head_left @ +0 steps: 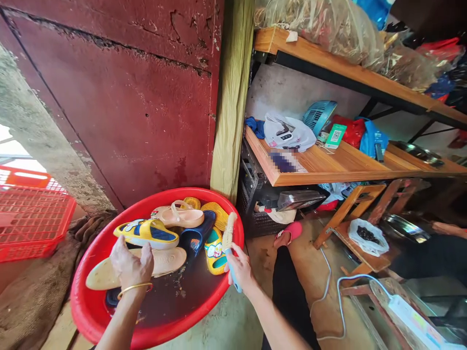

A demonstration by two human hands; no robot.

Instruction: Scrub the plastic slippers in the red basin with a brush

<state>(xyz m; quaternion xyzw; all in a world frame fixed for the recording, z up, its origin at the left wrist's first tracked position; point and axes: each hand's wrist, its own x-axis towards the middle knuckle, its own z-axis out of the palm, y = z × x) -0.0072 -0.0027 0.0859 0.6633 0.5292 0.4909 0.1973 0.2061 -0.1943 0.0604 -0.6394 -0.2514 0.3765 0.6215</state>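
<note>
A red basin (78, 287) holds dark water and several sandals and slippers. My left hand (131, 265), a gold bangle on its wrist, hovers over them with thumb and fingers apart. Its fingertips reach the near edge of a yellow-and-blue slipper (160, 233); I cannot tell whether they touch. Below the hand lies a beige sandal (170, 261). My right hand (241, 270) is closed round the blue handle of a scrub brush (229, 233), bristles upward, at the basin's right rim. Beside it floats a yellow slipper with a cartoon figure (213, 250). A dark blue slipper (199, 231) and a pale strapped sandal (178, 214) lie farther back.
Behind the basin stands a dark red door (146, 121). To the left is a red plastic crate (32, 218). A wooden shelf (350, 158) on the right carries bags and a blue fan (319, 116). A power strip (412, 316) lies on a stool; another person sits at the right.
</note>
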